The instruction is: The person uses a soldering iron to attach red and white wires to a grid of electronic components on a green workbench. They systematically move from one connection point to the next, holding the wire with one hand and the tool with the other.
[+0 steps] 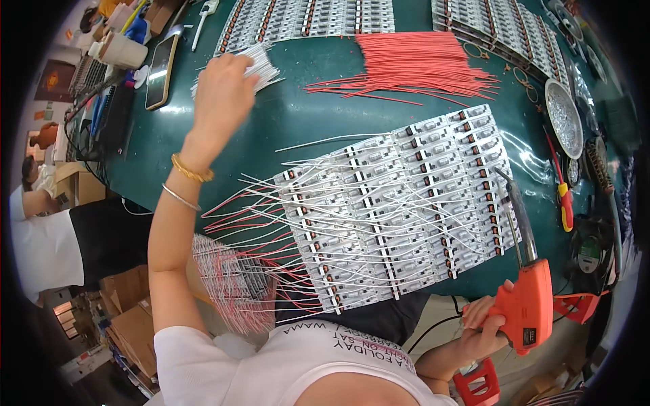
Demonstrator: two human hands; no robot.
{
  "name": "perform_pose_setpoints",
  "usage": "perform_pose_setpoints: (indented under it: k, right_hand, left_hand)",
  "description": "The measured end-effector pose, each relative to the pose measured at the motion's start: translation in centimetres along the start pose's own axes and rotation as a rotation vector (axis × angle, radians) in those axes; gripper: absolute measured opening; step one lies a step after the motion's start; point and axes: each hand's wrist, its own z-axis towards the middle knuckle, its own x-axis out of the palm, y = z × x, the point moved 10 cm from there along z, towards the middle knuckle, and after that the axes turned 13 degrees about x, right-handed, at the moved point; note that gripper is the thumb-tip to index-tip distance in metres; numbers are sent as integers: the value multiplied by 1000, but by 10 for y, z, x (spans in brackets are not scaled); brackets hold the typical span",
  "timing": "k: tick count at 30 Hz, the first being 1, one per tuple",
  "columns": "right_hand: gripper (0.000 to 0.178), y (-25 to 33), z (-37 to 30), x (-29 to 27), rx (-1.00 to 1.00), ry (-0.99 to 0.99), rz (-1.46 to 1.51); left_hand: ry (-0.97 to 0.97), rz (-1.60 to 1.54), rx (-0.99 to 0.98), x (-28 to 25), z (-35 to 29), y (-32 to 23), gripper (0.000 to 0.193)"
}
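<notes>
My left hand reaches to the far left, its fingers curled down on a pile of cut white wires; its fingertips are hidden. In my right hand, at the lower right, is a red soldering gun, its metal nozzle pointing away from me over the right edge of a circuit board panel. The panel lies tilted at the table's near edge, with rows of small boards and components. White and red wires stick out past its left side, and one white wire lies along its far left edge.
Red wires lie stacked beyond the panel. More panels line the far edge. A phone lies at the left. Rightward are a metal dish and a screwdriver. Wired boards sit below the table edge; a co-worker is at left.
</notes>
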Motion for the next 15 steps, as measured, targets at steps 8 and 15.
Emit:
perform_pose_setpoints:
  k: [8,15]
  right_hand:
    - [61,19,0,16,-145,112,-89]
    - [74,30,6,4,-100,84,-140]
  left_hand:
    - [110,-234,-266,17,-6,28,10]
    - [-61,-806,-156,-12,33,-53,9]
